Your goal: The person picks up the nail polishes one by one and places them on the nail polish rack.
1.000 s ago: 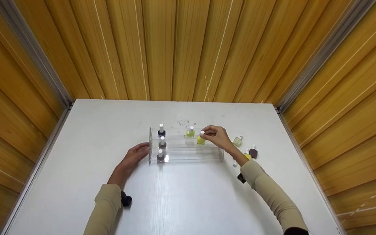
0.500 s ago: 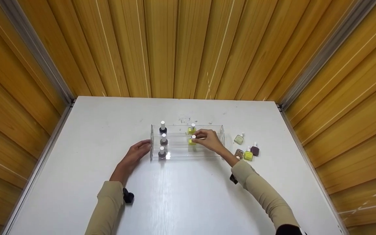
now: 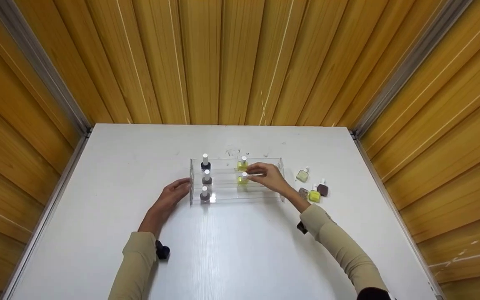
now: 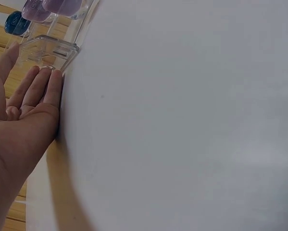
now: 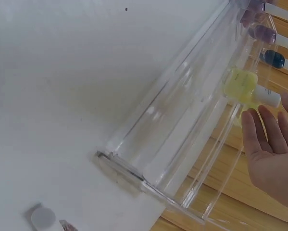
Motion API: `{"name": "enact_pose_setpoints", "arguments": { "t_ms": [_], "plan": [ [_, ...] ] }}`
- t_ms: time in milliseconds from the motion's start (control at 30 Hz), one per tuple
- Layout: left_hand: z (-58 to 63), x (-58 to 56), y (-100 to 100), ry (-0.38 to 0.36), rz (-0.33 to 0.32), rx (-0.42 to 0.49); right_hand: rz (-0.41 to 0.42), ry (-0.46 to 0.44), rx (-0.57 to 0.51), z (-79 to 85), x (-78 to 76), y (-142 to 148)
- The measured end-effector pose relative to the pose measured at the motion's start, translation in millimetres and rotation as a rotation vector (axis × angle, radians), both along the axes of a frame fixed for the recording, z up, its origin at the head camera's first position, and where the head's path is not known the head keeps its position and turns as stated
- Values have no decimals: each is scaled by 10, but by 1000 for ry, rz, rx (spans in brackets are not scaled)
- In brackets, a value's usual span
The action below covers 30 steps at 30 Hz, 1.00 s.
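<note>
A clear tiered rack (image 3: 265, 195) stands on the white table. My left hand (image 3: 175, 195) rests its fingers against the rack's left end; in the left wrist view the fingers (image 4: 38, 89) are fairly straight at the clear end panel. On the middle tier stands a yellow nail polish bottle (image 3: 241, 180) with a white cap (image 5: 268, 96). My right hand (image 3: 271, 178) is beside that cap, thumb and fingers spread slightly apart around it. Another yellow nail polish bottle (image 3: 242, 165) stands behind on the top tier. Dark (image 3: 205, 166), greyish (image 3: 207, 180) and mauve-grey (image 3: 205, 197) bottles form the left column.
Right of the rack, several loose bottles lie on the table: a pale green one (image 3: 302, 176), a dark purple one (image 3: 323, 190), a yellow one (image 3: 314, 196) and a glittery one (image 3: 303, 193). Wood-look panels (image 3: 240, 62) enclose the table's back and sides.
My right hand brought the yellow nail polish bottle leftward onto the middle tier, in front of the other yellow one, then loosened and drew slightly right. My left hand stayed at the rack's end.
</note>
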State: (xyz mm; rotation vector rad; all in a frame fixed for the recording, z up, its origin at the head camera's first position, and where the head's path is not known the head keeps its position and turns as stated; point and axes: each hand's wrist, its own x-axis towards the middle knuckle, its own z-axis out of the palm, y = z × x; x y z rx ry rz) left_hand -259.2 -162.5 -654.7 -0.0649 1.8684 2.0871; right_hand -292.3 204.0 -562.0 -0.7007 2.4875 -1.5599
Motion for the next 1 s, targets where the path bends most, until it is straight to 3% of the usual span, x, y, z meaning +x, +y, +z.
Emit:
{"name": "enact_pose_setpoints", "arguments": {
  "t_ms": [167,267,467,667,800,1000],
  "plan": [
    [-17,19,25,-2,-10,2,-25,35,8,379,168,305],
    [-36,32,21,-7,-5,9,-80,24,-1,419,197,594],
    [-58,52,10,-12,-4,19,-267,-75,58,223,209,1253],
    [-49,42,-3,-19,2,-18,-397,-33,175,-7,337,1709],
    [-18,10,0,-18,12,-6,-438,-26,222,-147,358,1920],
    [-1,-5,-4,0,11,-45,-460,-117,163,-285,395,2080]
  ]
}}
